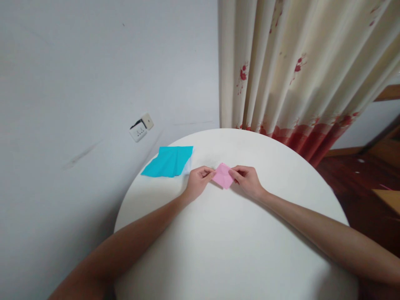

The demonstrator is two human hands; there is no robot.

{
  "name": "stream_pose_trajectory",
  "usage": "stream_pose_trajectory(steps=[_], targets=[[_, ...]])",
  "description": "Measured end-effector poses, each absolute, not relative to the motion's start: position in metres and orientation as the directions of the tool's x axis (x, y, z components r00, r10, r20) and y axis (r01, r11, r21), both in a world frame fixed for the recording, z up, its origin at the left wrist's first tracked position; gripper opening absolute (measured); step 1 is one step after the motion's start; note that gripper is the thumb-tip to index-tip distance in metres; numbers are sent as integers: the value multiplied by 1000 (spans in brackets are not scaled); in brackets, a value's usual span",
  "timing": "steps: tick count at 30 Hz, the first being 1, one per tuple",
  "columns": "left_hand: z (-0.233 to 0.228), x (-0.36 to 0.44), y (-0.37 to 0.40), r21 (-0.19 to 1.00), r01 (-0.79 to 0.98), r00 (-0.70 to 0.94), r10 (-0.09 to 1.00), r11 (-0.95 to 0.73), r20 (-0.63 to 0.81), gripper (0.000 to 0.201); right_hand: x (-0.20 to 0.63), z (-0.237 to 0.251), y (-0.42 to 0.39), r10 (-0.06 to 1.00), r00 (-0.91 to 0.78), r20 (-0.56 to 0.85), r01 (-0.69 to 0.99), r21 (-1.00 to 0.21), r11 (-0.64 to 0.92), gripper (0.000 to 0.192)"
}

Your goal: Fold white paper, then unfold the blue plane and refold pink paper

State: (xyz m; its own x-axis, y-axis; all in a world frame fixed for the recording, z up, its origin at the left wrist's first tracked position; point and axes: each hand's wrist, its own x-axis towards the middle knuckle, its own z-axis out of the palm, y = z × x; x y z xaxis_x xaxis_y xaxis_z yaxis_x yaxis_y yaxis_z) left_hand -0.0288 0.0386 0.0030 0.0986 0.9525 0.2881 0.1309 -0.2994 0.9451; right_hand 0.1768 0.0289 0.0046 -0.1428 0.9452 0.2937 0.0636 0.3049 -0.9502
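A small folded pink paper (223, 176), roughly diamond-shaped with crease lines, is held just over the white table. My left hand (200, 179) pinches its left corner between thumb and fingers. On the opposite corner, my right hand (246, 179) grips the paper the same way, thumb on top. Beyond my left hand lies a creased sheet of blue paper (170, 161), with a whitish sheet showing beneath its right edge.
The round white table (231, 250) stands against a pale wall (78, 62) with a socket (138, 131) at the left. A cream and red curtain (290, 75) hangs behind it. Wooden furniture (389, 198) is at the far right.
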Motion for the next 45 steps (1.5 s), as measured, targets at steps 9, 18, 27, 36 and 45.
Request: stream_pose_trajectory(steps=[9, 18, 27, 36, 45], targets=[[-2, -26, 38, 939, 22, 176, 926, -342, 334, 23, 175, 3, 30, 932, -130, 339, -58, -941, 334, 36], [-3, -27, 34, 909, 171, 265, 906, -381, 330, 32, 172, 7, 25, 942, -143, 304, -55, -953, 299, 33], [0, -30, 35, 908, 187, 147, 925, -375, 351, 31, 177, 0, 32, 952, -206, 224, 48, -970, 238, 48], [-6, -28, 36, 904, 172, 194, 913, -392, 359, 32, 178, 4, 28, 945, -219, 242, 83, -960, 266, 43], [-2, -26, 35, 946, 154, 163, 952, -284, 259, 35, 175, 0, 31, 932, -198, 305, -15, -951, 308, 38]])
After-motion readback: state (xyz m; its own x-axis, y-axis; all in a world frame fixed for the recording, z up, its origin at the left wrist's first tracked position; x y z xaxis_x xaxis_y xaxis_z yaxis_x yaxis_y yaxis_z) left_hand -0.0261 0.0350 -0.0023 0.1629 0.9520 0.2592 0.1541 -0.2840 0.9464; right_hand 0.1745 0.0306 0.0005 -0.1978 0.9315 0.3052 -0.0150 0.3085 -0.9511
